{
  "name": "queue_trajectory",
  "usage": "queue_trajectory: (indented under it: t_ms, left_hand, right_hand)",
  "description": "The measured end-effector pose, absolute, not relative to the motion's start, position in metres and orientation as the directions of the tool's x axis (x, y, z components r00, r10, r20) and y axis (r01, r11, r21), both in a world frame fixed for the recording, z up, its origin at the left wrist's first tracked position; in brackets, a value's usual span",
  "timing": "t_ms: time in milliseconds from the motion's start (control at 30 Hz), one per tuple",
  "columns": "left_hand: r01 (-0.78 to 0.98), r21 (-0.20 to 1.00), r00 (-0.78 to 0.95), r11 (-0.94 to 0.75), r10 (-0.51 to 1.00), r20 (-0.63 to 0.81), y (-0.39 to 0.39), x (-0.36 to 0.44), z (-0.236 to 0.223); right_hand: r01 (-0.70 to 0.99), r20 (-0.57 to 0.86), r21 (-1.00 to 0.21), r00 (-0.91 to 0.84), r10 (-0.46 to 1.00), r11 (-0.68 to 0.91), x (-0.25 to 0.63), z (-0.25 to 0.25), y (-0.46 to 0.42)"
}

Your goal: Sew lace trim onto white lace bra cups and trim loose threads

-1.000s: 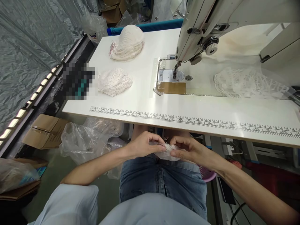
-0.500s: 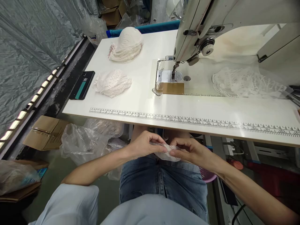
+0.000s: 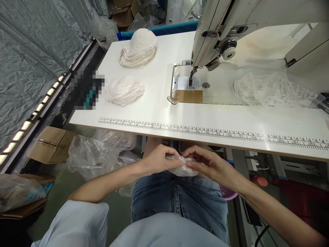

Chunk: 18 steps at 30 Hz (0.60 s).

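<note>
Over my lap, just below the table's front edge, a small piece of white lace fabric is held between both hands. My left hand pinches its left side, thumb on top and fingers curled behind. On the other side my right hand grips the fabric between thumb and fingers, close to the left fingertips. Part of the piece is hidden under the fingers. On the table lie a stack of white lace cups and a smaller white lace pile.
A sewing machine stands at the right, its needle over the metal plate. More white lace rests on its bed. A printed ruler runs along the front of the white table. Cardboard box and plastic bags sit below left.
My right fingers have shifted slightly on the lace fabric, with the index finger raised a little and moved left. Both hands keep their hold in nearly the same place.
</note>
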<state>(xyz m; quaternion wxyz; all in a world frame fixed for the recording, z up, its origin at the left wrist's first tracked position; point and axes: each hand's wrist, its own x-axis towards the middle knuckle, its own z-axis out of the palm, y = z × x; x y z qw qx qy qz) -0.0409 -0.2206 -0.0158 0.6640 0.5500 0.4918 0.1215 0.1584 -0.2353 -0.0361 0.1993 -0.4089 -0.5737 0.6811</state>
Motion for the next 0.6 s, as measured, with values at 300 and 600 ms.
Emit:
queue_trajectory:
  t_ms: [300, 600]
  left_hand:
    - [0.316, 0.816, 0.484, 0.485, 0.657, -0.578, -0.2204, -0.0424, -0.0185]
    - [0.268, 0.805, 0.477, 0.529, 0.653, -0.588, -0.222, -0.0438, -0.0219]
  right_hand:
    - [0.178, -0.2, -0.977, -0.546, 0.813, -0.121, 0.1563, -0.0391, -0.2363]
    - [0.215, -0.148, -0.976, -0.537, 0.831, -0.035, 0.1572, -0.0432, -0.2381]
